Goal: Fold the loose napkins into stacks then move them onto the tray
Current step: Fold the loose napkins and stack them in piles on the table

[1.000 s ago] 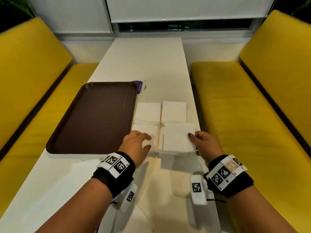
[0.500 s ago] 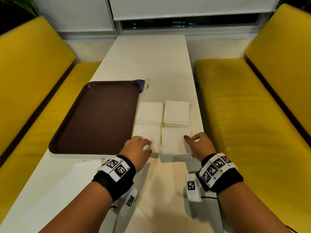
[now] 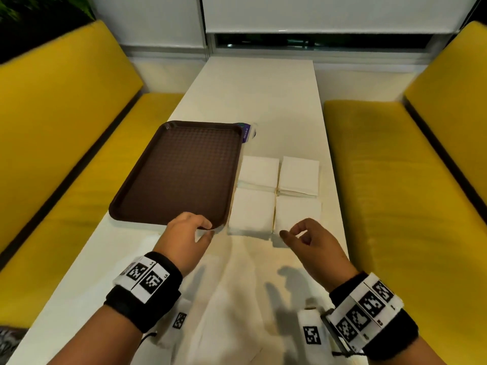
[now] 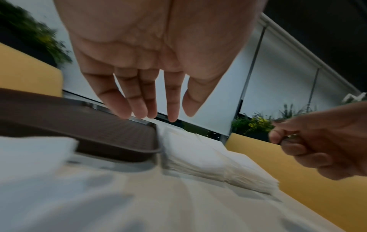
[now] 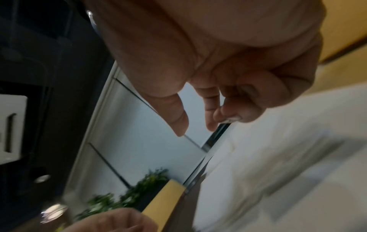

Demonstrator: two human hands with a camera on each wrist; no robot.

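Both hands empty: left hand [image 3: 188, 229] relaxed by tray [image 3: 147, 177], right hand [image 3: 307, 239] loosely curled near four napkin stacks [image 3: 279, 196] beside tray. Grip each stack by both sides, lift level.

Napkin stacks: four, in a two-by-two block at 3 o'clock of the tray — far-left stack [image 3: 259, 169], far-right stack [image 3: 299, 175], near-left stack [image 3: 251, 210], near-right stack [image 3: 297, 213]. Tray [image 3: 181, 172]: one. Yellow benches: two, at 9 o'clock [image 3: 66, 127] and 3 o'clock [image 3: 408, 154] of the table [image 3: 263, 96]. Tables: one.
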